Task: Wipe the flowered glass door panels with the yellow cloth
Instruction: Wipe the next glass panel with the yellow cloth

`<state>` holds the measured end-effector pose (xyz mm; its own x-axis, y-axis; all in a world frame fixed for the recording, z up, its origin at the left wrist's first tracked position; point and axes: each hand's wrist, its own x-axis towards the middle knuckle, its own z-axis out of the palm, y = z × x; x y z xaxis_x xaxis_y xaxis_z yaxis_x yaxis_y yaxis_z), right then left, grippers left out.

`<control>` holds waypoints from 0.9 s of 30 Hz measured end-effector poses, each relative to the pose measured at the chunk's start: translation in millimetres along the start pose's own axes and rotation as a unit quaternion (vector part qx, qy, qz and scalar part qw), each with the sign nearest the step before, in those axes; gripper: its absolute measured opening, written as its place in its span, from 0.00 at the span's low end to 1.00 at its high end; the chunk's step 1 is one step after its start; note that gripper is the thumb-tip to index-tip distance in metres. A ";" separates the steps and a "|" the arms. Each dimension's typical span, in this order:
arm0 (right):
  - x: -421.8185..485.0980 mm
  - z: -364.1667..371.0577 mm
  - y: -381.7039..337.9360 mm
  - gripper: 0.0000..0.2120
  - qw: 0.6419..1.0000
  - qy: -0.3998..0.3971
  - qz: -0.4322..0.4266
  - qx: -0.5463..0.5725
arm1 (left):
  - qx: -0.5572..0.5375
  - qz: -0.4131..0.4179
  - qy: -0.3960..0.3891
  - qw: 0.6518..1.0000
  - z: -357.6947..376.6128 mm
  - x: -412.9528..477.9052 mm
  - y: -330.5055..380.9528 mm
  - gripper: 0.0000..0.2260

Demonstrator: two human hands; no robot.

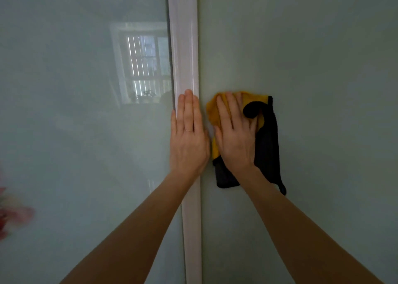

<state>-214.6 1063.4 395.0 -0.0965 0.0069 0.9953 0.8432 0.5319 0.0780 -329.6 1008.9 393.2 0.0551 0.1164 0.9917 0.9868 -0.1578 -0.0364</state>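
Observation:
Two pale green glass door panels fill the view, split by a white upright frame strip (185,46). My right hand (235,137) lies flat with straight fingers on a yellow cloth with a dark grey backing (268,145), pressing it against the right panel (312,68) just beside the strip. My left hand (188,137) rests flat with fingers together on the frame strip, a thin ring on one finger. A pink flower print (13,214) shows at the left panel's (75,132) lower left edge.
The left panel mirrors a barred window (144,68) and a dim room. A small dark loop (282,189) hangs from the cloth's lower right corner. Both forearms reach up from the bottom of the view.

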 end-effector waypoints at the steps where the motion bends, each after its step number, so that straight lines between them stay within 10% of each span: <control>1: -9.4 -0.7 4.5 0.22 1.000 -0.005 -0.026 0.003 | 0.002 0.005 -0.001 1.000 -0.1 -0.8 -1.7 0.28; 9: -55.7 -10.6 26.7 0.25 0.999 -0.034 -0.022 0.008 | 0.045 0.017 0.018 0.999 5.6 -1.6 -6.3 0.28; 17: -49.6 -11.0 41.2 0.24 0.985 0.018 0.167 0.051 | 0.074 0.024 0.007 0.997 6.5 -4.8 -7.5 0.29; 27: 30.8 -17.8 79.7 0.24 0.995 0.007 0.081 0.057 | 0.103 0.009 -0.050 0.993 1.5 -5.1 -3.5 0.29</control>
<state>-140.9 1090.9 432.9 0.0444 0.0882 0.9951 0.7818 0.6170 -0.0896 -333.0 1010.3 388.1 0.0776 0.2145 0.9736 0.9952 0.0423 -0.0886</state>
